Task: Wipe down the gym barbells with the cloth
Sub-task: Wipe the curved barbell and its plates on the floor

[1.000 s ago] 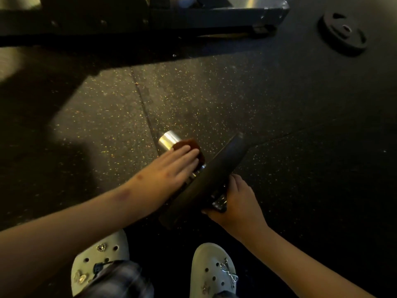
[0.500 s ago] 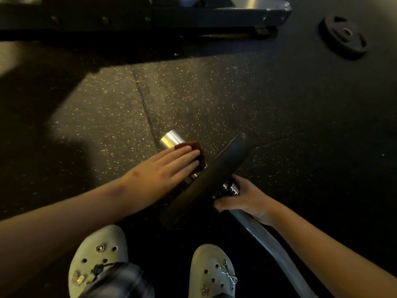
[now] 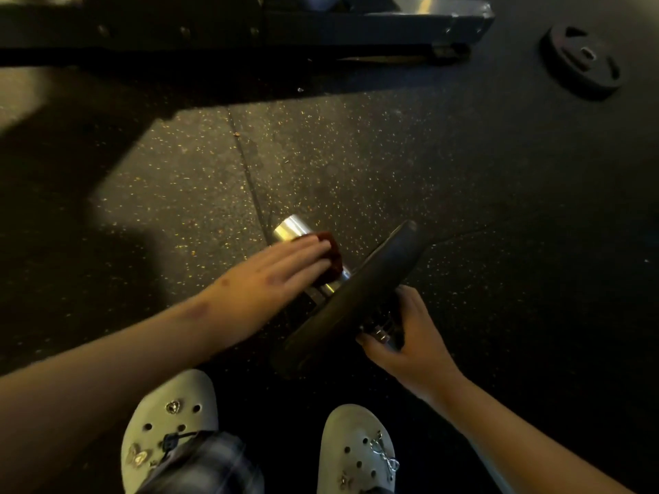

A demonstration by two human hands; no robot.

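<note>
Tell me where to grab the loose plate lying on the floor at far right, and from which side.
Take the plate by its rim at a cut-out, coming from above. It lies flat on the floor, so no edge seems free to get under; the openings should give a hold to tilt it up.

The floor (image 3: 481, 180) is dark rubber flecked with pale yellow specks, and a straight seam (image 3: 246, 172) runs between two mats. A patch of warm light (image 3: 185, 194) falls across the middle, hemmed by deep shadow on the left and along the top. At the far edge sits the grey metal base of a frame (image 3: 374, 21), and a black plate (image 3: 581, 62) lies flat on the floor to its right.
</note>
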